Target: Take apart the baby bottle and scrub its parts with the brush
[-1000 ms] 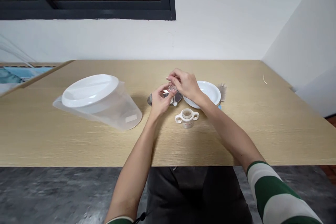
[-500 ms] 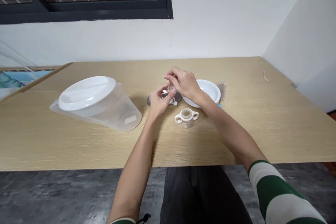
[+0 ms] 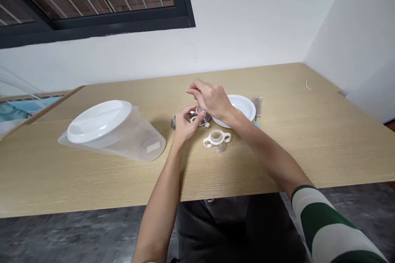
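Observation:
My left hand [image 3: 187,124] is closed, with thumb and fingers pinching a small clear round piece [image 3: 199,110]; its exact kind is too small to tell. Just above that piece, my right hand [image 3: 210,98] has its fingers pressed together in a pinch, and whatever is between them is hidden. Under both hands lies a shiny metal dish [image 3: 173,123] with small white parts, partly covered by my fingers. Nearer to me stands a small clear baby bottle [image 3: 219,147] with a white two-handled ring.
A white bowl [image 3: 247,106] sits right of my hands, with a greyish brush-like thing [image 3: 258,104] beside it. To the left, a translucent pitcher [image 3: 138,135] with a white lid [image 3: 99,121] stands on the wooden table [image 3: 92,181]. A thin white bent piece [image 3: 307,85] lies far right.
My right hand has risen slightly away from the round piece in my left hand, and its fingers are more bunched. The camera view has tilted and shifted a little.

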### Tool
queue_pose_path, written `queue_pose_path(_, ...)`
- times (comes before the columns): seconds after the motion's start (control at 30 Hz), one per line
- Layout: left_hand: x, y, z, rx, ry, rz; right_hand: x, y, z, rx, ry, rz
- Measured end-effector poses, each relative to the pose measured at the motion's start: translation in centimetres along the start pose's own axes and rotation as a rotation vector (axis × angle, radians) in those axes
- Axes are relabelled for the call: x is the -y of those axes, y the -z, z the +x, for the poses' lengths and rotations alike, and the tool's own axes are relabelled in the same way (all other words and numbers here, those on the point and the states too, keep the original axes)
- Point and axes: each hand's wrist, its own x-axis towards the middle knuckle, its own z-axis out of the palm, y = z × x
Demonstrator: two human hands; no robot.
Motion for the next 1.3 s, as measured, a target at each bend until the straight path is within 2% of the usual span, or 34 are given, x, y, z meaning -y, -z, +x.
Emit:
queue_pose_path(0.73,-0.1,0.0,-0.4,0.022,0.025,0.011,0.5,2.1,0.2,-0.155,0.079,0.052)
queue_pose_path(1.1,0.0,0.2,-0.4,0.037,-0.034,0.092,1.2,3.2,0.3,-0.234,0.115,0.071)
queue_pose_path(1.3,0.0,0.5,-0.4,0.018,-0.056,0.129,1.8,4.0,0.2,-0.28,0.088,0.109)
